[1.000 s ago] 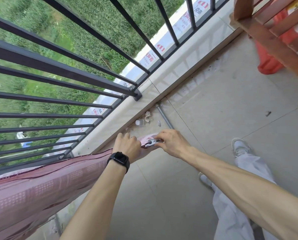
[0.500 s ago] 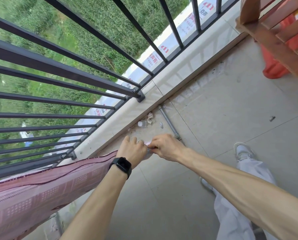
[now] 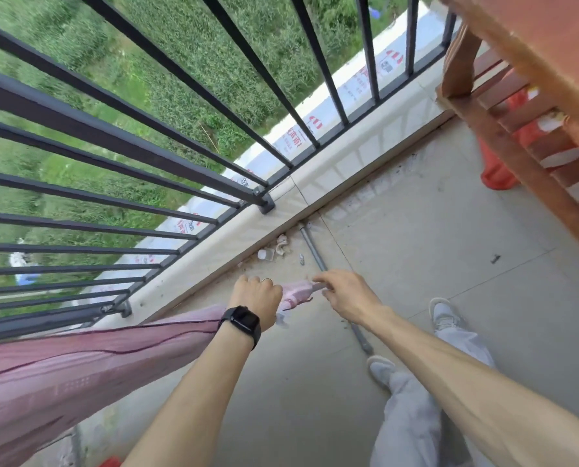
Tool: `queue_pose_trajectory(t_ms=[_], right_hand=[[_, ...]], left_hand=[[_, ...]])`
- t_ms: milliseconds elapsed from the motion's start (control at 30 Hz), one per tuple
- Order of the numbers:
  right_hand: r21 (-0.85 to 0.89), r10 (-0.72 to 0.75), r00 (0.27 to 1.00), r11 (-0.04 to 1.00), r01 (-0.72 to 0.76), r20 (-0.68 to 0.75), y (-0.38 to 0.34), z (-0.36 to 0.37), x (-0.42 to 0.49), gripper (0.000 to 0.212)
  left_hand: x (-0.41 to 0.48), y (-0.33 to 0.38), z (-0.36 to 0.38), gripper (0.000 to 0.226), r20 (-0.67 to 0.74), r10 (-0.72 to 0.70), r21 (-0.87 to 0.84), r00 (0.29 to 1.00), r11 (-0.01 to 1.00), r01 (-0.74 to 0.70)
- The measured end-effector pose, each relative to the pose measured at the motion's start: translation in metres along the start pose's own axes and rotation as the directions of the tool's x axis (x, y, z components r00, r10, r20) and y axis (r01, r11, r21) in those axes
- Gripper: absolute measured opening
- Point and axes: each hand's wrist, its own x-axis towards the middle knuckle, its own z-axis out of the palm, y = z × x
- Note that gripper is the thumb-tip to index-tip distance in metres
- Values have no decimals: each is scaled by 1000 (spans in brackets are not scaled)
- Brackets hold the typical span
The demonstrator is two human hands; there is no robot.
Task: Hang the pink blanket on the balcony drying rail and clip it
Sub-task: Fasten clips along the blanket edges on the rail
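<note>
The pink blanket (image 3: 89, 369) hangs in a long soft fold stretching from the lower left toward the hands, above the balcony floor (image 3: 416, 264). It looks light and limp, best gripped bunched at its end. The left hand (image 3: 257, 293), arm outstretched, is closed around that end; the right hand (image 3: 343, 293) pinches the tip, fingers curled. No clip is clearly visible.

Both forearms extend forward, bare, converging toward the centre. Left hand (image 3: 257, 294): fist closed, knuckles up, wrist straight. Right hand (image 3: 345, 293): palm down, fingers (image 3: 323, 282) curled toward the left hand, just apart from it. Both legs below right.
</note>
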Motion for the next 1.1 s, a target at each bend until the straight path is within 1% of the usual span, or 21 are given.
queue_pose_trajectory(t_ms=[100,167,200,333,433,533,633,733,833,1000,1100], right_hand=[[-90,26,999,996,-30,-41,-3,-30,-48,31],[-136,44,993,989,-59,-112,-8,-53,-83,30],[-158,56,986,984,-81,-157,-11,-65,-101,30],[-198,67,931,969,-146,-358,-29,-108,-182,26],[-214,77,876,956,-201,-477,-40,-132,-247,22],[-225,109,818,933,-280,-565,-44,-153,-304,22],[-195,133,725,916,-350,-676,-38,-176,-353,22],[-133,175,636,904,-406,-752,-26,-201,-390,22],[-63,230,559,888,-455,-797,-5,-229,-418,22],[25,331,491,847,-531,-806,51,-293,-450,23],[81,404,469,819,-569,-785,94,-339,-463,25]], left_hand=[[-27,12,-13,28,-18,-26,-90,999,996,24],[-45,26,-26,21,-60,-41,-186,997,982,29],[-54,36,-33,20,-103,-42,-231,994,973,17],[-88,81,-69,25,-234,10,-369,972,924,-98],[-109,114,-107,31,-335,52,-409,941,891,-195],[-124,144,-148,31,-458,84,-406,885,866,-292],[-131,172,-191,31,-547,140,-368,825,845,-387],[-132,199,-235,32,-606,213,-311,767,824,-474],[-129,228,-279,34,-630,271,-263,728,808,-528],[-101,290,-359,31,-648,343,-174,680,803,-570],[-70,334,-404,31,-625,369,-146,688,810,-568]])
